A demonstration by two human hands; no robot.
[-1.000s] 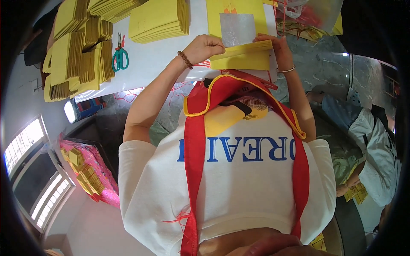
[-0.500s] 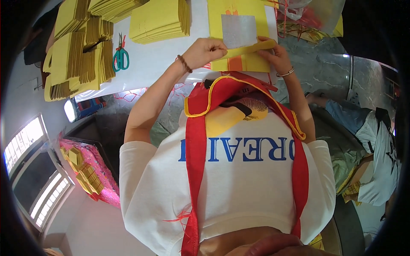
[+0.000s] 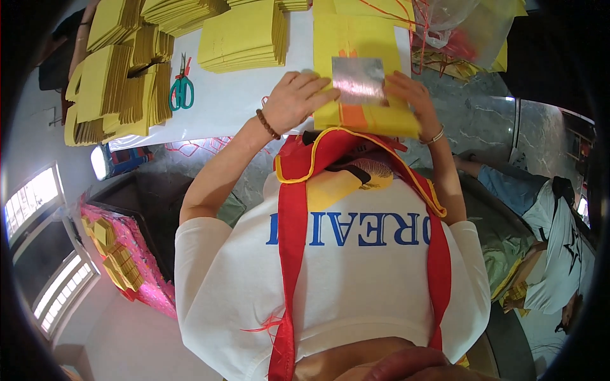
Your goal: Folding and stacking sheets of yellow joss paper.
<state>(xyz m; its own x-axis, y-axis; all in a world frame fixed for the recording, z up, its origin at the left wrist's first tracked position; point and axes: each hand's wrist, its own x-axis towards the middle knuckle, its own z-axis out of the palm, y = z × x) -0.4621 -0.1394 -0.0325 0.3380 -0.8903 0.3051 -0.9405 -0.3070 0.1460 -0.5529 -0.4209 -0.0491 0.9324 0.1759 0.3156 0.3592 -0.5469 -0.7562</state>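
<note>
A yellow paper sheet with orange marks lies before me at the table's near edge, beside my apron. On it sits a shiny silver foil square. My left hand rests at the sheet's left side, fingers stretched toward the foil, holding nothing. On the other side, my right hand lies along the right edge with its fingers extended over the paper near the foil; its thumb is hard to make out. More yellow paper shows beyond the sheet.
Stacks of folded yellow paper stand at the far left of the white table. Teal-handled scissors lie beside them. A clear plastic bag and red strings are at the far right. Another person is at the right.
The narrow yellow fold that both hands held up is no longer raised. The sheet and foil sit closer to me, and both hands have loosened and spread their fingers.
</note>
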